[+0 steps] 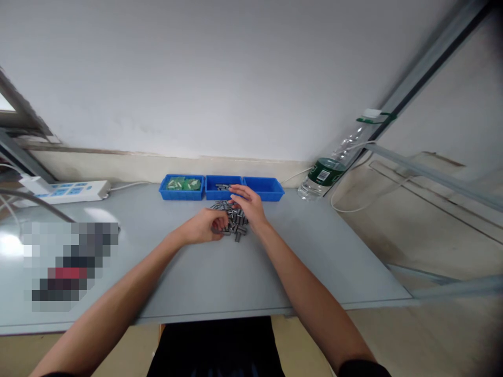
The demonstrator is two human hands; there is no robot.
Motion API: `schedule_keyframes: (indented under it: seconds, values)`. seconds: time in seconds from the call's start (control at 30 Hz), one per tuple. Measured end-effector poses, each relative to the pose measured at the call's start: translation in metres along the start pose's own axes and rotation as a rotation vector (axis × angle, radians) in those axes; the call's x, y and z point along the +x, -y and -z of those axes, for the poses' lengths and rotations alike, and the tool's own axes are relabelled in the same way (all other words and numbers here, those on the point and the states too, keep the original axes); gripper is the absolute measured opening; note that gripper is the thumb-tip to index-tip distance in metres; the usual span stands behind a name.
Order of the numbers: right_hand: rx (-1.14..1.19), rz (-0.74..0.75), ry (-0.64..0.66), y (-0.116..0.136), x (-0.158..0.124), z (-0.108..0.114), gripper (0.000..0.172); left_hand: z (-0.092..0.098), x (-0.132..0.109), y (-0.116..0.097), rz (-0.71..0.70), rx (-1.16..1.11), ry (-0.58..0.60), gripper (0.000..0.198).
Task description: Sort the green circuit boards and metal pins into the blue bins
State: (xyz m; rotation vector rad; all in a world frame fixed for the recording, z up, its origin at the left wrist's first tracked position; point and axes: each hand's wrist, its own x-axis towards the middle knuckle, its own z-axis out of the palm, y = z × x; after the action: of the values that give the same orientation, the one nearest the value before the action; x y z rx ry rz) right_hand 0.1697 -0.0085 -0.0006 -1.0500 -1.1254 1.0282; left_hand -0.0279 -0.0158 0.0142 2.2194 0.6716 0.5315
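Note:
A heap of small grey metal cylindrical pins (238, 220) lies on the table in front of me. At its left edge is my left hand (204, 226), its fingers curled in; what they hold, if anything, is hidden. My right hand (251, 207) reaches over the right side of the heap, thumb and fingers apart, with no held thing visible. Its fingertips are at the front rim of the middle blue bin (212, 195), where a few similar metal pieces (222, 187) lie.
The left blue bin (181, 196) contains green and whitish pieces. A right blue bin (271, 196) adjoins the middle one. A power strip (80, 191) with cables stands far left, near a pixelated dark object (78, 262). A large plastic bottle (326, 170) leans at the right by a metal frame.

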Motion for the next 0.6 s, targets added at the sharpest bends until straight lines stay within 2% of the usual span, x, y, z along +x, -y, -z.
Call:
schedule_keyframes:
  seconds: [0.13,0.33,0.5,0.6]
  values:
    - [-0.021,-0.02,0.044,-0.001,0.0,0.0,0.033,0.015,-0.002,0.004,0.01,-0.042,-0.027,0.014]
    - [-0.053,-0.032,0.116,-0.001,-0.002,-0.002,0.026,0.033,-0.007,0.01,-0.001,-0.017,-0.14,0.015]
    - [-0.11,-0.038,0.219,0.001,-0.005,-0.003,0.023,0.036,-0.006,0.017,-0.002,-0.101,-0.24,0.019]
    - [-0.078,-0.07,0.296,0.001,-0.008,-0.003,0.029,0.033,-0.002,0.019,0.019,-0.208,-0.385,0.022]
